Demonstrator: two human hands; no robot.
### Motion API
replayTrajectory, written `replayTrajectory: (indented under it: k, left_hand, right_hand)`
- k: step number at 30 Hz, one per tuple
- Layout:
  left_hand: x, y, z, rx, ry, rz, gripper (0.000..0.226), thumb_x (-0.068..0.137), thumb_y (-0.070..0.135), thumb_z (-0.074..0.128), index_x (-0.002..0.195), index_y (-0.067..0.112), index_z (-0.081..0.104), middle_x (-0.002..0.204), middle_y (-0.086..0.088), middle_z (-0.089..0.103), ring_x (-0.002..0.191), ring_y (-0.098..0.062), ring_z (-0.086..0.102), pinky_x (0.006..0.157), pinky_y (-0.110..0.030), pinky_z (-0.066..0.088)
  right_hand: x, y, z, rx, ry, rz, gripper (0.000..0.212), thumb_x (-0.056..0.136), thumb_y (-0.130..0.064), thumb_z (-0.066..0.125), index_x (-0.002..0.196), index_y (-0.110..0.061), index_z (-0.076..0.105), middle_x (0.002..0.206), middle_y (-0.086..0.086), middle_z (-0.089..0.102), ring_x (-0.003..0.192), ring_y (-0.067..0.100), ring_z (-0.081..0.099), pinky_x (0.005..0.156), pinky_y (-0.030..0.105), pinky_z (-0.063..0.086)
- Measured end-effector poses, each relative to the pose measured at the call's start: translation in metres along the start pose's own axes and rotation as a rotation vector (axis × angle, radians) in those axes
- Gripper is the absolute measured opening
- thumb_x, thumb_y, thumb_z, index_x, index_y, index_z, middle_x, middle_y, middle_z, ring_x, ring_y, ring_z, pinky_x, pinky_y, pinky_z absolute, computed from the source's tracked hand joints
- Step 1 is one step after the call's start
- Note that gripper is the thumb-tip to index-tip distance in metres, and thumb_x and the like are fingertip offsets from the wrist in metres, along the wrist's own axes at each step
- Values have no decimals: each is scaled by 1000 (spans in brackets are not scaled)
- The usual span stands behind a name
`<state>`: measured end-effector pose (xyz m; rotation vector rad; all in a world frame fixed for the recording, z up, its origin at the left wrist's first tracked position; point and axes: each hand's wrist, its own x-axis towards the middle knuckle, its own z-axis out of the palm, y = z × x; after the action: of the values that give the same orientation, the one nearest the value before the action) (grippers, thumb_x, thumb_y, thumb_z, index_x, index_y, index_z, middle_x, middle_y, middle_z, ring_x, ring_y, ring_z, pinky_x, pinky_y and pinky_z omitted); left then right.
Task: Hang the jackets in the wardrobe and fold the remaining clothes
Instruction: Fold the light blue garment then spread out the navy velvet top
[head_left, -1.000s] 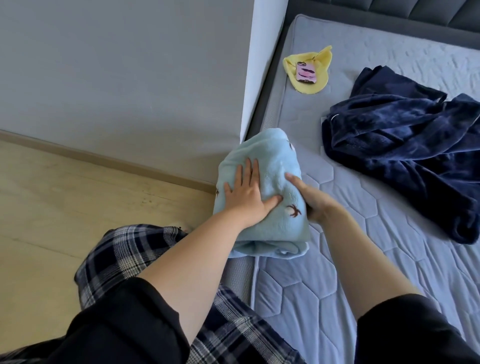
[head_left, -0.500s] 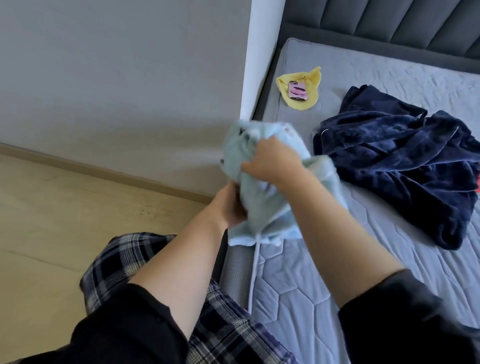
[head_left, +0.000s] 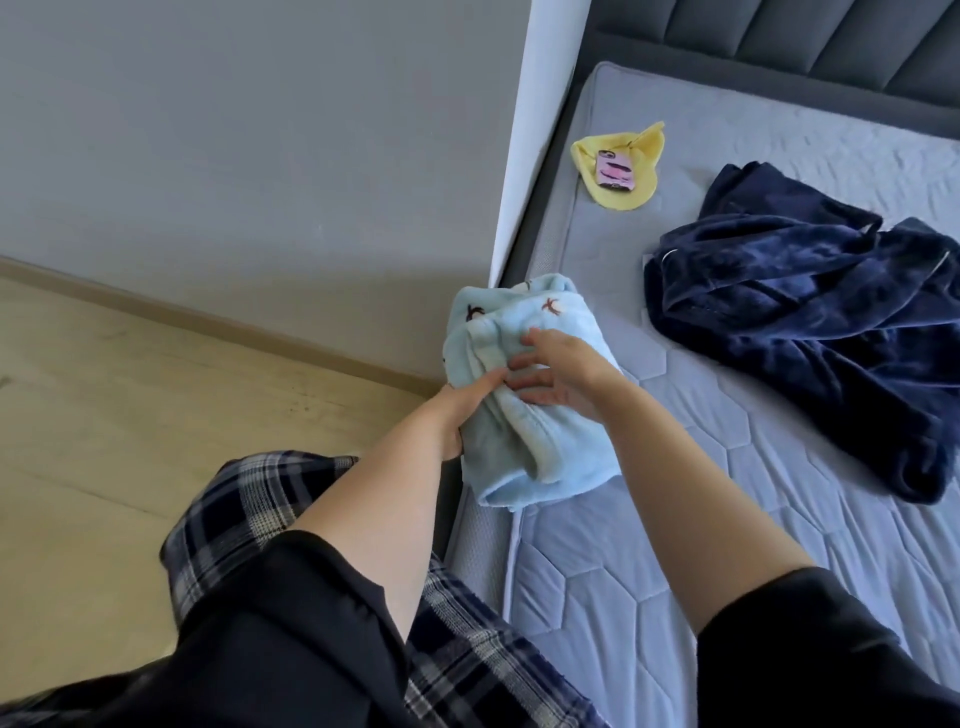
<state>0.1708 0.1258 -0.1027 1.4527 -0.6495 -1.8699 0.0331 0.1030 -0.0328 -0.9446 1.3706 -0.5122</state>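
1. Head view: the folded light-blue garment (head_left: 524, 415), lifted clear half a second ago, is back down at the bed (head_left: 779, 519) edge; left hand (head_left: 452, 415) grips its side, fingers curled underneath, right hand (head_left: 558, 374) rests fingers spread on top.
2. This fold looks nearly finished; the navy robe (head_left: 805, 312) beside it lies unfolded.

We saw a fluffy matt light-blue fleece bundle (head_left: 524, 415), a plush, sheened navy robe (head_left: 810, 322), a quilted mattress (head_left: 701, 519) and a matt wooden floor (head_left: 130, 415).
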Motion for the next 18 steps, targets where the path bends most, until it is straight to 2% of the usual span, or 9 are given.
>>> replayTrajectory:
  k: [2, 5, 7, 9, 10, 13, 14, 16, 18]
  left_hand:
    - [4, -4, 5, 11, 85, 80, 61, 78, 40, 76, 128, 12, 55, 114, -10, 68, 99, -20, 66, 76, -31, 56]
    - [10, -6, 9, 11, 125, 76, 72, 75, 30, 81, 136, 11, 48, 126, -12, 61, 112, -28, 60, 98, -43, 48]
    - [10, -5, 10, -24, 116, 10, 68, 75, 27, 80, 134, 10, 49, 123, -12, 63, 110, -30, 61, 99, -45, 48]
    - [9, -1, 12, -9, 124, -22, 57, 77, 24, 77, 127, 9, 55, 117, -12, 65, 104, -29, 63, 94, -43, 51]
    - [8, 1, 14, 2, 144, -17, 52, 77, 21, 75, 124, 8, 58, 115, -12, 66, 100, -28, 64, 89, -42, 52]
    - [4, 7, 22, -34, 173, 47, 44, 78, 13, 70, 120, 5, 60, 105, -9, 66, 85, -22, 63, 64, -29, 49]
    - [1, 9, 24, -49, 169, 68, 43, 78, 11, 68, 120, 5, 60, 106, -9, 66, 83, -20, 62, 60, -27, 46]
    - [-3, 16, 25, -88, 142, 103, 37, 79, 10, 66, 116, 6, 62, 104, -11, 67, 81, -21, 64, 60, -27, 47]
    - [-10, 26, 24, -139, 67, 141, 24, 84, 13, 61, 107, 7, 66, 96, -11, 68, 82, -23, 66, 64, -28, 52]
  right_hand:
    - [3, 7, -4, 108, 61, -87, 26, 102, -28, 36, 113, -11, 52, 100, 12, 66, 77, 21, 70, 61, 28, 56]
    - [4, 25, -15, 184, 327, -338, 23, 98, -10, 36, 94, -9, 59, 84, 14, 68, 65, 21, 70, 57, 26, 55]
    - [5, 38, -29, 194, 598, -423, 27, 89, -3, 35, 85, -9, 61, 75, 11, 65, 56, 16, 63, 53, 24, 52]
    - [7, 51, -44, 227, 796, -369, 28, 82, -4, 35, 81, -9, 63, 72, 8, 63, 49, 11, 55, 46, 20, 47]
    - [7, 58, -50, 274, 839, -309, 27, 80, -5, 36, 80, -9, 63, 71, 8, 62, 48, 11, 52, 42, 18, 44]
    - [10, 64, -68, 534, 831, -108, 23, 79, -4, 39, 76, -7, 61, 59, 6, 55, 43, 15, 43, 34, 17, 34]
    - [9, 62, -76, 664, 802, -66, 22, 80, -3, 38, 76, -6, 60, 54, 5, 52, 39, 14, 38, 34, 17, 29]
    - [9, 67, -91, 869, 690, -27, 21, 87, -2, 36, 78, -7, 54, 51, 4, 48, 33, 12, 35, 33, 18, 26]
    - [5, 81, -97, 883, 609, -95, 25, 98, -6, 33, 81, -10, 51, 62, 1, 51, 34, 8, 48, 36, 16, 36]
